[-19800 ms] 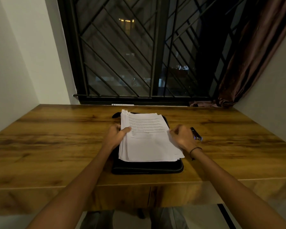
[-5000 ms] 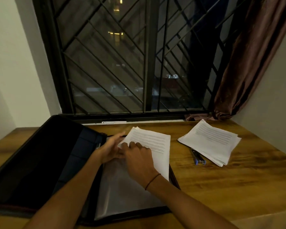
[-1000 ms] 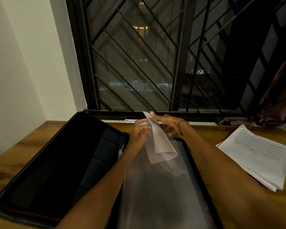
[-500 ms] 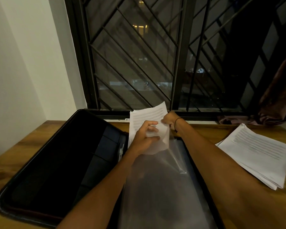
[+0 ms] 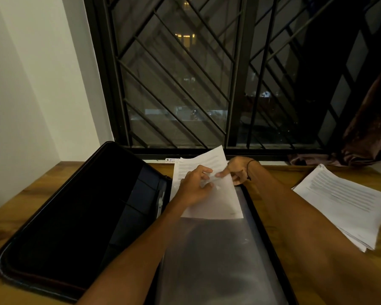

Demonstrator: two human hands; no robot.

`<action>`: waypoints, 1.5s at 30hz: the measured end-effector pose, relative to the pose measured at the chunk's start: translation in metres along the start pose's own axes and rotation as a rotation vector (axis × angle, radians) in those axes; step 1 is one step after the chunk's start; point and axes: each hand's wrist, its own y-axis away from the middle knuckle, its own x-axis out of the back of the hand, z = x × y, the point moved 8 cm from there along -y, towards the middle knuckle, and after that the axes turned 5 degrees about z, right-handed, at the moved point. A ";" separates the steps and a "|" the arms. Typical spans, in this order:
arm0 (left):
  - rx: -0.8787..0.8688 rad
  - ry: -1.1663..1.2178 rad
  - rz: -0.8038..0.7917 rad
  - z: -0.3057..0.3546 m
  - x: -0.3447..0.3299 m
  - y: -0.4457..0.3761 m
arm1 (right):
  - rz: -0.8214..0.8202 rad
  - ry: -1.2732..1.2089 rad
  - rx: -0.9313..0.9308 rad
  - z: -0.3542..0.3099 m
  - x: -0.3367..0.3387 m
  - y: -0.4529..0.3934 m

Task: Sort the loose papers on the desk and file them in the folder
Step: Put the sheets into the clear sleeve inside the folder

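Head view: left hand (image 5: 195,188) and right hand (image 5: 237,171), fingers curled, pinching sheet (image 5: 209,194) at folder's (image 5: 75,212) far edge, feeding it into sleeve (image 5: 218,260); stack (image 5: 343,203) waiting at desk's (image 5: 31,194) right edge.

You are at a wooden desk (image 5: 53,186) under a barred window (image 5: 207,80), in dim light.
The dark window frame carries diagonal metal grilles; beyond it you see night, with lit windows far off. A pale wall (image 5: 31,84) stands at your left, a brown curtain (image 5: 370,128) hangs at far right.
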 end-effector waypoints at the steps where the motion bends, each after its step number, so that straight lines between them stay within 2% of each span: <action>1: 0.013 -0.037 -0.003 -0.002 0.001 0.000 | 0.044 -0.069 0.038 -0.002 0.001 -0.005; 4: 0.021 -0.092 0.009 -0.006 0.003 0.002 | 0.188 -0.219 0.172 -0.010 0.002 -0.016; 7: 0.017 -0.091 0.007 -0.010 0.005 0.003 | 0.257 -0.066 0.277 -0.020 -0.003 -0.023; 9: 0.000 -0.093 0.009 -0.012 0.008 0.002 | 0.163 0.011 0.272 -0.019 -0.007 -0.029; 12: -0.014 -0.051 0.026 -0.014 0.016 0.000 | -0.127 0.063 0.172 -0.014 -0.015 -0.023; 13: -0.018 -0.031 0.037 -0.016 0.019 -0.002 | -0.152 0.063 0.150 -0.015 -0.013 -0.022; 17: -0.020 -0.022 0.052 -0.018 0.023 -0.003 | 0.062 -0.026 0.254 -0.032 0.004 -0.019; 20: -0.010 -0.043 0.064 -0.017 0.023 -0.003 | 0.217 0.051 0.383 -0.044 0.007 -0.021; 26: -0.027 -0.052 0.123 -0.014 0.027 -0.004 | -0.046 0.235 0.318 -0.036 -0.007 -0.014; 31: -0.026 -0.017 0.113 -0.014 0.023 -0.006 | -0.097 0.227 0.349 -0.036 -0.004 -0.002; 37: -0.013 0.027 0.118 -0.013 0.024 -0.006 | -0.066 0.295 0.430 -0.036 -0.007 0.008; 41: -0.035 0.029 0.130 -0.016 0.027 -0.007 | -0.050 0.286 0.415 -0.031 -0.006 0.011; 45: -0.032 0.034 0.124 -0.017 0.027 -0.010 | -0.156 0.338 0.349 -0.024 -0.016 0.017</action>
